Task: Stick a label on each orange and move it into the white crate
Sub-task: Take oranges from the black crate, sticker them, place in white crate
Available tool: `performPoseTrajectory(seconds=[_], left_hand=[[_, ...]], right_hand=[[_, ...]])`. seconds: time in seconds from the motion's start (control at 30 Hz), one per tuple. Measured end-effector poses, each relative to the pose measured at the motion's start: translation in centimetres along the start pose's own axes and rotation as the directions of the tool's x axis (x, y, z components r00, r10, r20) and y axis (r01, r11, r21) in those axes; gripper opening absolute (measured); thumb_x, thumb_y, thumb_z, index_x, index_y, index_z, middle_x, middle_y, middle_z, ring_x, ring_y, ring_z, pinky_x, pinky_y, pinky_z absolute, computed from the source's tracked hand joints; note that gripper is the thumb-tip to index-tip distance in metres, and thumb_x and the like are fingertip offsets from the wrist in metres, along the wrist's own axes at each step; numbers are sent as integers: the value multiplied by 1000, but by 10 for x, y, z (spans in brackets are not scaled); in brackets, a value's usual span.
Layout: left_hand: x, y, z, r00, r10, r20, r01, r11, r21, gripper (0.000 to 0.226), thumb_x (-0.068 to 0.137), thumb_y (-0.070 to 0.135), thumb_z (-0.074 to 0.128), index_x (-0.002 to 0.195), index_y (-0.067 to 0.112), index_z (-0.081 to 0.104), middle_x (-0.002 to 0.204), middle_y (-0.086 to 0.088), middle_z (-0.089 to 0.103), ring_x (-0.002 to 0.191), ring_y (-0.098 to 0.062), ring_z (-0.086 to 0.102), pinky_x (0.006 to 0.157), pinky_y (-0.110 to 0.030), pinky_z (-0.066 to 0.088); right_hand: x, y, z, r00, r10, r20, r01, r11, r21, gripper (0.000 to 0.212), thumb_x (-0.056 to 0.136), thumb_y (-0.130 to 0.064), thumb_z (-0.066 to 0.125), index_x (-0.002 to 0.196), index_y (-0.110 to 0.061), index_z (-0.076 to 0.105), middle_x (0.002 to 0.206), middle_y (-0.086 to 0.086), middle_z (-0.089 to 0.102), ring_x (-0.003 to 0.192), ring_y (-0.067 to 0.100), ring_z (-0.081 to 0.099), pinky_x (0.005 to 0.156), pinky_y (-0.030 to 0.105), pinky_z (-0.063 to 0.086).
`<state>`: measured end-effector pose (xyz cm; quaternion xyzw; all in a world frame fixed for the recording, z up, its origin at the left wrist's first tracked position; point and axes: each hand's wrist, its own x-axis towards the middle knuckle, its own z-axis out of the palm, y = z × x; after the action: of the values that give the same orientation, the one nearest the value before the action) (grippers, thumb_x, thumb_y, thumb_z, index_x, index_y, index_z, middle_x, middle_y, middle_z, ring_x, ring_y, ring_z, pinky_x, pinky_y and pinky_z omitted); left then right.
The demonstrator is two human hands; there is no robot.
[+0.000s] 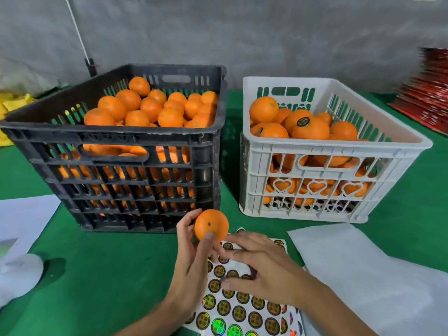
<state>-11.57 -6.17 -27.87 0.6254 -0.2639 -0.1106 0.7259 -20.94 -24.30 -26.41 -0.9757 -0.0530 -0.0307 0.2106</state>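
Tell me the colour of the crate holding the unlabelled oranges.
Black crate, left of the white crate; seen in the head view.

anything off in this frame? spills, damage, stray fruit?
Nothing stands out. Both crates, black crate and white crate, sit upright with fruit inside. Left hand holds one orange; right hand rests on the sticker sheet.

Grey wall (266,32), green table (97,263)
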Motion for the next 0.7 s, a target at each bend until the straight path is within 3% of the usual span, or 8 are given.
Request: performPoseTrajectory(seconds=[0.13,0.23,0.37,0.6,0.7], left_hand=[[0,-5,-3,999,-29,-19,29,999,-27,56,98,61,51,148,39,38,102,-10,64,75,-31,64,77,-49,54],[1,-6,-3,999,-47,14,47,998,-40,54,98,62,48,147,41,38,90,-1,68,72,-31,63,76,-51,53],[2,-5,-2,997,-70,27,71,995,-66,49,99,62,42,144,44,40,81,4,68,67,-29,56,70,-48,48],[6,-5,-2,990,-144,3,143,977,-158,43,96,56,43,138,44,48,81,9,68,61,-23,50,58,-35,40],[5,-3,-1,988,-152,2,150,975,-164,40,99,53,40,136,43,49,79,9,66,61,-23,50,58,-35,38]], right_hand=[[5,-5,2,998,-16,-54,16,1000,11,56,90,-78,50,142,-55,51,156,-31,35,136,-9,26,112,18,19],[10,-7,2,993,-26,-111,29,999,30,45,94,-66,55,133,-48,63,143,-23,52,117,-6,36,100,19,32],[11,-8,2,987,-60,-148,59,998,-6,39,96,-55,57,126,-34,72,128,-14,63,111,7,49,91,34,48],[8,-12,3,972,-104,-209,96,994,-48,37,102,-47,55,120,-24,77,116,-8,66,104,15,57,84,33,52],[8,-16,1,965,-144,-221,110,981,-157,33,105,-41,54,117,-21,77,108,-6,66,98,17,57,82,32,51]])
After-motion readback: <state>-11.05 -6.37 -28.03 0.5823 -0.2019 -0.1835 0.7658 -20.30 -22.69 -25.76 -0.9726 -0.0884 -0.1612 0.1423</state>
